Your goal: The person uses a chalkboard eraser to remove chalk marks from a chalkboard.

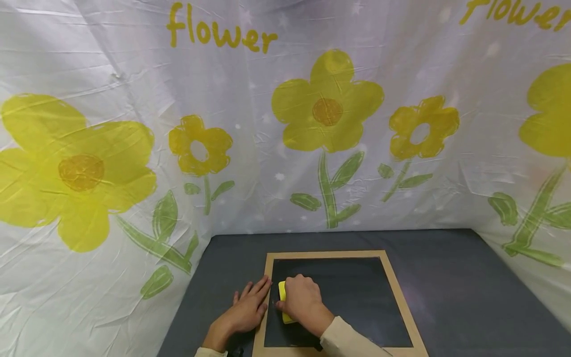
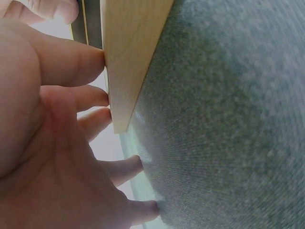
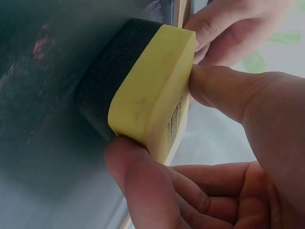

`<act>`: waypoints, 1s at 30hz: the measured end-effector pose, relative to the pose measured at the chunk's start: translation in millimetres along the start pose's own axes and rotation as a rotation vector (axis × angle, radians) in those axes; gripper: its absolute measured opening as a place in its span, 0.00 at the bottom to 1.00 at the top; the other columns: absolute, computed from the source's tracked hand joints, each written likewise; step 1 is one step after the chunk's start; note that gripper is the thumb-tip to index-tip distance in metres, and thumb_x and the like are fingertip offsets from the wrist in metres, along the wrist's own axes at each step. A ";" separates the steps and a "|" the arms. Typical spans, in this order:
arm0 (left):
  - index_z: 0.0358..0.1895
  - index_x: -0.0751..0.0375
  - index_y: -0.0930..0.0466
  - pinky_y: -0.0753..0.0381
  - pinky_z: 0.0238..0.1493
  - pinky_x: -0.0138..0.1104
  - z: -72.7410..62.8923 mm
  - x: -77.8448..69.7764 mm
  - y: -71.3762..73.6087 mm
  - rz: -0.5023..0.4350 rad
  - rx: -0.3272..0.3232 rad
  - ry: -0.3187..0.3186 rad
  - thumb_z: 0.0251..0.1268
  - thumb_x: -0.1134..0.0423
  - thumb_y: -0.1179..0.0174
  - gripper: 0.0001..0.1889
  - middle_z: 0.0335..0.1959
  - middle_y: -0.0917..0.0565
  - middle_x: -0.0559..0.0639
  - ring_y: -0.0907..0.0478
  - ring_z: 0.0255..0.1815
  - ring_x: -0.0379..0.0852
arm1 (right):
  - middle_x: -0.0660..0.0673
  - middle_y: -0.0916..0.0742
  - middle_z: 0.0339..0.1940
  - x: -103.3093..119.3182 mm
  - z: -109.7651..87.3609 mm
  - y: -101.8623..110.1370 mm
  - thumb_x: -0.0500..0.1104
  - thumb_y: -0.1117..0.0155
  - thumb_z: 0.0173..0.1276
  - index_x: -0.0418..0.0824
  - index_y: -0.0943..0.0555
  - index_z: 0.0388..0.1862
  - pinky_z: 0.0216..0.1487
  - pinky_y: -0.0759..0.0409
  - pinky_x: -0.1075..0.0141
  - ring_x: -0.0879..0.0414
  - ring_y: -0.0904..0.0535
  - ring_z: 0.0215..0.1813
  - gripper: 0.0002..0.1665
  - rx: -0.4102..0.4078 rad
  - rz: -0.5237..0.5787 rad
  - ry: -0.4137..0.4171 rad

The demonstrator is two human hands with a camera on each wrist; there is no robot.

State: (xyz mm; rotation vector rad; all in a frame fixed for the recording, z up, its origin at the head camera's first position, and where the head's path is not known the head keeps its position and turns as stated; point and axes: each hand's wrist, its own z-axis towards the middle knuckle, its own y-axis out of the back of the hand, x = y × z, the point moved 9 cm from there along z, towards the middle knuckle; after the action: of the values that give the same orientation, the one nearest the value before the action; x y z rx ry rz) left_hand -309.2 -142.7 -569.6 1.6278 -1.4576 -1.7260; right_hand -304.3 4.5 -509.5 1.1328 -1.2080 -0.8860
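Observation:
A wood-framed blackboard lies on the dark table. My right hand grips a yellow blackboard eraser near the board's left side. In the right wrist view the eraser has a black felt layer against the board surface, with faint pinkish and whitish smudges beside it. Thumb and fingers pinch its yellow body. My left hand rests at the board's left edge with fingers extended. In the left wrist view its fingers touch the side of the wooden frame, and other fingertips reach the table cloth.
A dark cloth covers the table, extending on both sides of the board. Behind and at the sides hangs a white curtain printed with yellow flowers and the word "flower".

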 end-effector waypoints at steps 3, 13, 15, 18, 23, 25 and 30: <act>0.89 0.56 0.40 0.56 0.73 0.85 0.1 -0.6 -0.2 -0.004 -0.002 -0.002 0.87 0.58 0.44 0.34 0.92 0.44 0.55 0.49 0.88 0.78 | 0.47 0.15 0.29 -6.0 -0.5 0.8 0.65 0.16 0.61 0.41 0.11 0.45 0.35 0.12 0.54 0.51 0.17 0.30 0.31 0.001 0.001 -0.006; 0.89 0.57 0.40 0.57 0.73 0.86 -0.9 -0.2 -1.3 -0.018 -0.008 -0.020 0.87 0.59 0.45 0.34 0.92 0.44 0.55 0.50 0.88 0.78 | 0.45 0.17 0.29 -30.3 -6.0 6.8 0.64 0.14 0.60 0.40 0.12 0.44 0.36 0.12 0.51 0.49 0.17 0.31 0.31 0.004 0.019 -0.062; 0.89 0.57 0.41 0.57 0.72 0.86 -1.4 -0.1 -1.9 -0.029 -0.007 -0.030 0.87 0.59 0.45 0.34 0.92 0.45 0.55 0.50 0.88 0.80 | 0.45 0.17 0.30 -34.9 -7.7 7.5 0.64 0.14 0.59 0.39 0.12 0.43 0.36 0.12 0.50 0.48 0.17 0.31 0.32 0.003 0.021 -0.072; 0.90 0.54 0.41 0.58 0.72 0.87 -2.3 0.5 -2.6 -0.043 -0.012 -0.049 0.88 0.56 0.46 0.33 0.92 0.45 0.54 0.51 0.87 0.82 | 0.45 0.17 0.30 -40.9 -10.1 9.3 0.64 0.14 0.59 0.39 0.12 0.43 0.36 0.12 0.50 0.48 0.17 0.32 0.32 0.000 0.024 -0.084; 0.90 0.50 0.43 0.58 0.69 0.88 -1.9 4.5 -4.4 -0.055 -0.030 -0.100 0.89 0.52 0.48 0.34 0.93 0.47 0.51 0.51 0.86 0.83 | 0.45 0.17 0.30 -50.7 -11.6 12.5 0.65 0.14 0.58 0.39 0.12 0.44 0.37 0.12 0.50 0.48 0.17 0.32 0.34 0.010 0.017 -0.114; 0.90 0.51 0.42 0.59 0.70 0.87 -2.3 4.5 -3.8 -0.067 -0.032 -0.106 0.89 0.54 0.47 0.34 0.93 0.47 0.52 0.51 0.86 0.82 | 0.44 0.17 0.31 -54.9 -12.0 13.2 0.66 0.14 0.58 0.39 0.12 0.46 0.38 0.11 0.50 0.48 0.17 0.33 0.35 0.021 0.013 -0.131; 0.90 0.51 0.42 0.61 0.71 0.87 -0.4 7.8 -6.3 -0.072 -0.032 -0.103 0.89 0.55 0.47 0.34 0.93 0.47 0.53 0.53 0.87 0.83 | 0.44 0.17 0.33 -66.8 -13.7 12.3 0.67 0.15 0.58 0.39 0.12 0.48 0.38 0.12 0.51 0.49 0.18 0.34 0.37 0.039 0.008 -0.165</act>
State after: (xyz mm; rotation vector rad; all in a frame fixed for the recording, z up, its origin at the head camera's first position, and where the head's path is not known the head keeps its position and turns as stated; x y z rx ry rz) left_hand -308.6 -146.7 -578.8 1.6157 -1.4245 -1.8886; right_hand -302.9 73.7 -513.6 1.1015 -1.3689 -0.9684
